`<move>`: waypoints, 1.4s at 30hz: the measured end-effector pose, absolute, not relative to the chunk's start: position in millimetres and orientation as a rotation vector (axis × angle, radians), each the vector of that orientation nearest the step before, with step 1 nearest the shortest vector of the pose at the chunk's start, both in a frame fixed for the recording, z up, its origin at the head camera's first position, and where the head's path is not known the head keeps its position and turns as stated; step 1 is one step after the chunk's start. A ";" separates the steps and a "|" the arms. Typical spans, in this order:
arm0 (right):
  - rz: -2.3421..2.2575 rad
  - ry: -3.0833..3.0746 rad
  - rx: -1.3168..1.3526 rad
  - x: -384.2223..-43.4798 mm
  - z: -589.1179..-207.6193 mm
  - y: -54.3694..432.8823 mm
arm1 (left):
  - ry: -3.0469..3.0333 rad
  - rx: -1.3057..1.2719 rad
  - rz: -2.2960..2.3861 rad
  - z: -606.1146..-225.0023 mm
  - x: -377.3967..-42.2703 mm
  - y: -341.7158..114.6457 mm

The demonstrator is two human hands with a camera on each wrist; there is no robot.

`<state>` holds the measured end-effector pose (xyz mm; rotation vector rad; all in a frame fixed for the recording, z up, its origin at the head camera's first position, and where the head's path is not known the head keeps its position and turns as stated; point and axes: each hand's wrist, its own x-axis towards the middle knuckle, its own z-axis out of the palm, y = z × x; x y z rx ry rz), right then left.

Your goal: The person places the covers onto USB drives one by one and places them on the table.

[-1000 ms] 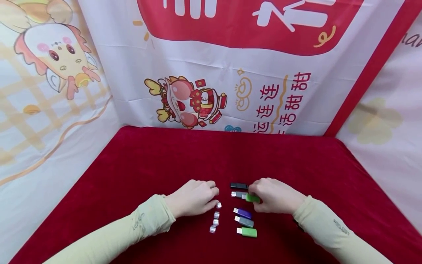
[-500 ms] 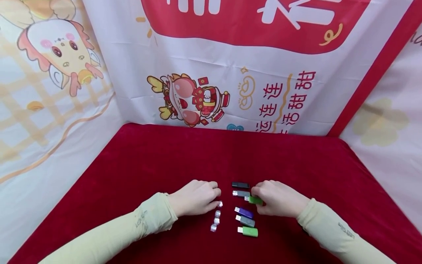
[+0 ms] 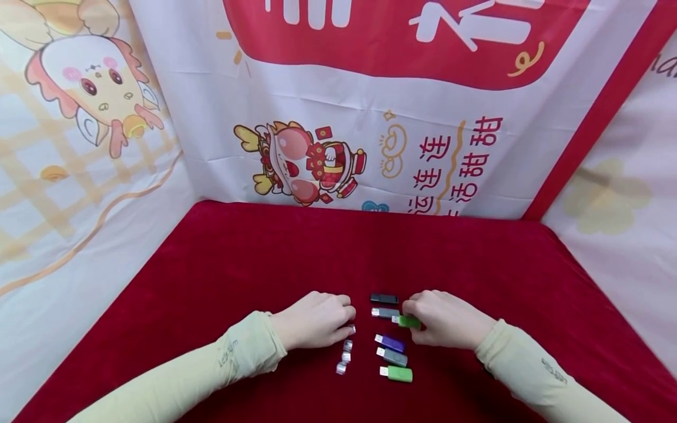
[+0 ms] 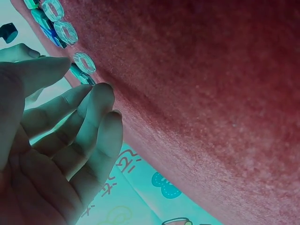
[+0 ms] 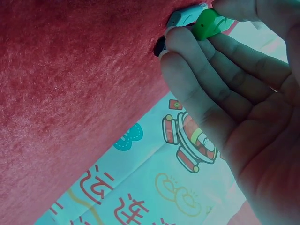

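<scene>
My right hand (image 3: 443,318) pinches a green USB stick (image 5: 206,24) between thumb and fingers, its metal plug pointing left. Right beside it are a grey USB stick (image 3: 384,313) and a black one (image 3: 384,299). My left hand (image 3: 316,319) hovers low over the red cloth with loosely bent fingers, thumb and fingertips apart. Close to its thumb lies a small clear cap (image 4: 85,63), partly hidden by the fingers in the head view. Several similar caps (image 3: 346,356) run in a column toward me.
Nearer me in the right-hand column lie a purple USB stick (image 3: 391,343), a second grey one (image 3: 392,356) and a second green one (image 3: 396,374). Red cloth (image 3: 254,247) covers the table. Printed white fabric (image 3: 211,117) hangs behind it and at both sides.
My right hand has drawn the green stick slightly to the right, off the grey one it overlapped. The left hand has barely moved, and the view shifts a little.
</scene>
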<state>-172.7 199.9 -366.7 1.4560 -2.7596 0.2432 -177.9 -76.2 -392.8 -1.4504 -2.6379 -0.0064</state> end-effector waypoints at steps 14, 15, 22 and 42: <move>0.312 -2.836 1.470 -163.9 -378.4 200.8 | -2.709 -1.490 -0.060 -404.7 -164.9 -75.5; 0.314 -2.828 1.474 -163.6 -379.0 201.1 | -2.710 -1.489 -0.060 -405.9 -164.6 -75.3; 0.284 -2.781 1.464 -165.0 -375.0 203.4 | -2.669 -1.494 -0.012 -406.7 -168.9 -71.9; 0.279 -2.797 1.408 -170.8 -364.8 206.8 | -2.625 -1.514 0.096 -394.0 -174.6 -67.9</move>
